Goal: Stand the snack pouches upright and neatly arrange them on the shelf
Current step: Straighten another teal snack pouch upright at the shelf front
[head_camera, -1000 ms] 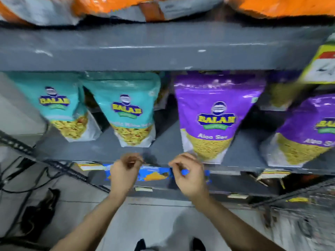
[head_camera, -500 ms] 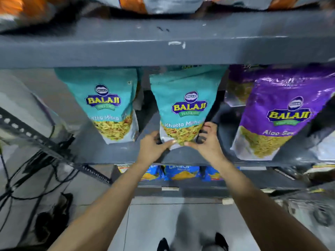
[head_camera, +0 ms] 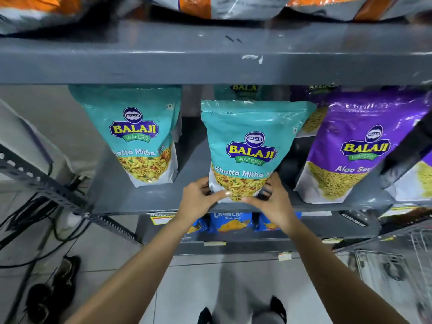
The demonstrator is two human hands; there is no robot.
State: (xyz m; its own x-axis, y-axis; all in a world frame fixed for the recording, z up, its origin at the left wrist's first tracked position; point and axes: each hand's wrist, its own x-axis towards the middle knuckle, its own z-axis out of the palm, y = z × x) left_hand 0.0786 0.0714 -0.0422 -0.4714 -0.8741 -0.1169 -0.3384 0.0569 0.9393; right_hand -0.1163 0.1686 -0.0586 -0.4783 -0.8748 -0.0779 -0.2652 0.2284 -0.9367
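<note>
- Both hands grip the bottom of the middle teal pouch: the left hand clasps its lower left corner with the thumb across the front, and the right hand clasps its lower right corner, fingers curled behind.
- That pouch stands upright at the centre of the frame, near the front edge of the grey shelf.
- A second teal pouch stands to its left, apart from it and further back.
- A purple pouch stands to the right of the held one, leaning slightly to the right, with more pouches partly hidden behind.
- Orange and silver bags lie on the shelf above, along the top of the frame.
- Blue packets sit on the lower shelf, just below the hands.
- Black cables trail over the tiled floor at the lower left.
</note>
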